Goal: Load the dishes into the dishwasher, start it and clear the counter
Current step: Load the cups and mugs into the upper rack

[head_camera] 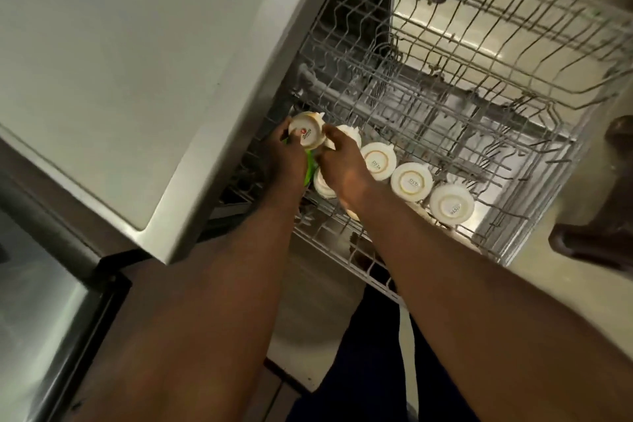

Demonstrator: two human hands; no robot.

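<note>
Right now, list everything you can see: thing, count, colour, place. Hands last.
cup rack: one, grey wire, pulled out below the counter
upper rack: one, grey wire, top right
racked cups: at least five, white, upside down in the cup rack
held cup: one, white, printed base, over the rack's left end
green item: one, between the hands, mostly hidden
counter: one, white, left
dark furniture: one, brown, right edge
left hand: grips the held cup
right hand: fingers at the held cup's rim, grip unclear
</note>
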